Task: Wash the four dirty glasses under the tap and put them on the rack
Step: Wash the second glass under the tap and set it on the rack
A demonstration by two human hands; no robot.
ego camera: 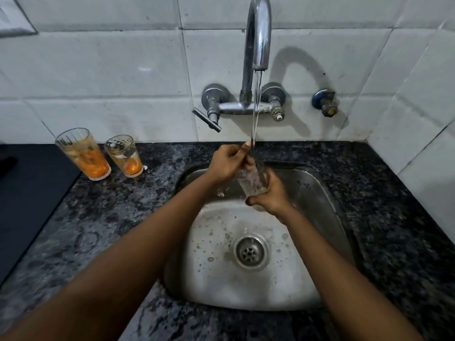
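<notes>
Here, just above the middle of the frame, a clear glass (252,179) is held tilted over the steel sink (317,193), its mouth up under the thin stream of water (256,107) falling from the curved tap (257,33). The right hand (269,195) has its fingers wrapped around the lower part and base of the glass. The left hand (227,163) is at the rim, fingers curled and pressed together there, some of them apparently reaching into the mouth; blur and running water hide just how far in they go. The sink basin is wet and speckled with droplets around the drain (250,252).

At the left of the frame, two more glasses stand upright on the dark speckled desk (110,217), against the white tiled wall (98,70). The taller dirty glass (82,153) and the shorter dirty glass (123,156) stand just beside each other, both holding orange residue at the bottom. A dark flat surface (29,188) fills the far left edge.
</notes>
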